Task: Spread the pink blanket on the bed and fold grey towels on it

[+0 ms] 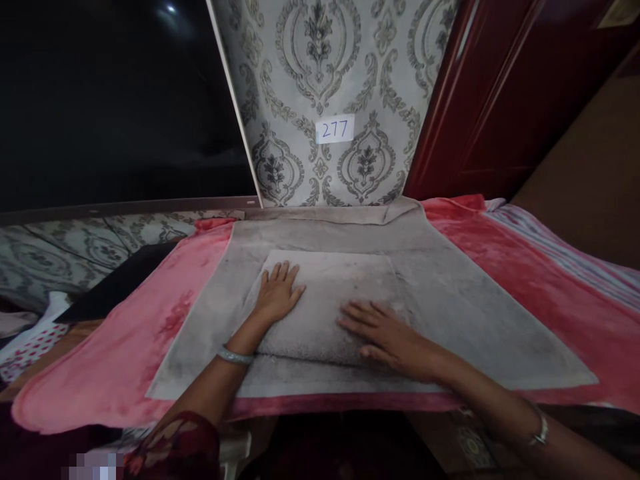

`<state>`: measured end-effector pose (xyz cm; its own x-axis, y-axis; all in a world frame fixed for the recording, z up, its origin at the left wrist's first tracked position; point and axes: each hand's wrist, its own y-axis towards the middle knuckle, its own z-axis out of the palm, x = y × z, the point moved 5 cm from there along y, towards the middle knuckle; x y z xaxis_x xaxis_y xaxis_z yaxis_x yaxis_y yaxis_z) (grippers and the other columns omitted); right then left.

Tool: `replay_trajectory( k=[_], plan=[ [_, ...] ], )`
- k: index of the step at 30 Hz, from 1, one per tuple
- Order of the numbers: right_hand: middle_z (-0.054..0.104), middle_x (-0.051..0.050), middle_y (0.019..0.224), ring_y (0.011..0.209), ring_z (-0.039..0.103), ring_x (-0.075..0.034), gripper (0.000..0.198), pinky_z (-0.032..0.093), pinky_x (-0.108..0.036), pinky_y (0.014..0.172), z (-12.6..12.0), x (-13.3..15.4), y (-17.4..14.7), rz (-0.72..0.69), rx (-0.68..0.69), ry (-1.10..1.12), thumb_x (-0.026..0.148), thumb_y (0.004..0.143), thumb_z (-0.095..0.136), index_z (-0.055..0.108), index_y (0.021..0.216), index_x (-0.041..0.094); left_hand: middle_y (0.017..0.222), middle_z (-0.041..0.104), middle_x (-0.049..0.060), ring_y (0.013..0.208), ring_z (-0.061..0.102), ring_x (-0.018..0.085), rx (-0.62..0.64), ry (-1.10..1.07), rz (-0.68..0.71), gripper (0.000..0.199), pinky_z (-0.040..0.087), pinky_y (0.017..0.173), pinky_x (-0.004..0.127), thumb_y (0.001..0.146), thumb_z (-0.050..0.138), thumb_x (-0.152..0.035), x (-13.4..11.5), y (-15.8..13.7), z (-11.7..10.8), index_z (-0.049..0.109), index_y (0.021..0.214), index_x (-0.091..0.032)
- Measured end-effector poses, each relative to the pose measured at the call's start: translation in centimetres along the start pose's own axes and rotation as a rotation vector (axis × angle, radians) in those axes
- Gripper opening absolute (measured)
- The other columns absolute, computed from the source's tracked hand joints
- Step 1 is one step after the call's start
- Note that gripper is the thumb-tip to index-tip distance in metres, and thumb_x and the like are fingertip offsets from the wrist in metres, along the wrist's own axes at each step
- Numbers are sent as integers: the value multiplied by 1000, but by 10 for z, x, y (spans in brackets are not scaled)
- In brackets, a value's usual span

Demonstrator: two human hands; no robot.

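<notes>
A folded, fluffy light-grey cloth [320, 320] lies flat on a larger grey cloth [480, 320]. My left hand [277, 292] rests palm down on its left part, with the fingers spread. On its right part lies my right hand [383, 337], palm down, fingers stretched out and slightly blurred. Neither hand holds anything. The fold of the small cloth faces me. A bangle circles each of my wrists.
Beneath the grey cloth is a pink-red blanket [115, 333]. A large dark screen [110, 100] stands at the back left. Behind are patterned wallpaper with a "277" paper [335, 129] and a dark red door [490, 100]. Striped fabric [565, 253] lies at the right.
</notes>
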<state>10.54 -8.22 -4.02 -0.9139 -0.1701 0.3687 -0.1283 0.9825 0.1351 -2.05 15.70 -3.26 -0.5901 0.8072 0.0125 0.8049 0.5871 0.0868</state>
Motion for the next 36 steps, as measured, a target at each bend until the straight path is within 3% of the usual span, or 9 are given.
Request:
replay_trajectory(
  k=[2, 4, 12, 20, 24, 28, 31, 34, 36],
  plan=[
    [22, -3, 165, 154, 15, -26, 64, 12, -56, 125, 6, 8, 1, -25, 71, 15, 60, 104, 38, 26, 161, 34, 167, 25, 13, 155, 21, 33, -5, 5, 0, 64, 20, 123, 58, 103, 36, -48, 1, 0, 0, 32, 160, -20],
    [23, -3, 165, 154, 14, -25, 62, 13, -56, 125, 6, -2, 7, -15, 86, 22, 58, 105, 35, 27, 161, 33, 167, 25, 13, 155, 21, 33, -9, 7, 5, 64, 20, 123, 58, 103, 35, -48, 1, 0, 1, 32, 160, -20],
    [19, -4, 166, 154, 13, -28, 67, 14, -58, 124, -12, -83, 58, 118, 5, -159, 61, 103, 32, 29, 162, 28, 166, 27, 14, 154, 23, 33, -28, -2, 7, 64, 21, 123, 59, 102, 36, -49, 3, 0, 1, 33, 159, -20],
    [42, -9, 156, 146, 38, -26, 63, 28, -49, 122, -28, -178, 77, 416, -127, -134, 52, 103, 28, 47, 154, 21, 167, 26, 13, 155, 22, 32, -14, -2, 0, 64, 20, 123, 58, 102, 35, -49, 2, 0, 1, 33, 160, -21],
    [49, -11, 151, 143, 43, -27, 60, 31, -50, 121, -37, -201, 73, 482, -193, -131, 44, 103, 24, 53, 149, 17, 167, 27, 13, 154, 23, 32, -16, -11, -1, 64, 20, 123, 57, 102, 35, -49, 3, -1, 0, 33, 160, -21],
    [40, -12, 157, 148, 32, -31, 63, 28, -54, 122, -43, -175, 53, 520, -285, -148, 50, 102, 30, 46, 154, 19, 166, 28, 13, 154, 23, 31, -25, -10, -2, 63, 20, 123, 57, 102, 34, -50, 3, -1, 1, 33, 159, -22],
    [26, -8, 165, 152, 20, -33, 64, 25, -59, 121, -32, -107, 32, 320, -275, -156, 56, 102, 36, 37, 159, 26, 166, 28, 13, 154, 24, 32, -26, -9, 3, 64, 20, 123, 57, 102, 35, -50, 3, 0, 1, 33, 159, -22],
    [20, -3, 166, 153, 16, -31, 63, 20, -61, 122, -3, -26, 12, 41, -84, -138, 57, 102, 41, 30, 160, 35, 166, 28, 13, 154, 23, 33, -30, -13, 5, 64, 19, 123, 57, 102, 35, -49, 2, 0, 1, 34, 159, -21],
    [19, -2, 166, 154, 15, -31, 64, 18, -63, 122, 13, 8, -1, -2, -24, -158, 55, 102, 46, 29, 161, 36, 167, 27, 13, 155, 23, 32, -29, -17, 5, 64, 19, 123, 57, 102, 35, -49, 2, 0, 1, 33, 160, -21]
  ],
)
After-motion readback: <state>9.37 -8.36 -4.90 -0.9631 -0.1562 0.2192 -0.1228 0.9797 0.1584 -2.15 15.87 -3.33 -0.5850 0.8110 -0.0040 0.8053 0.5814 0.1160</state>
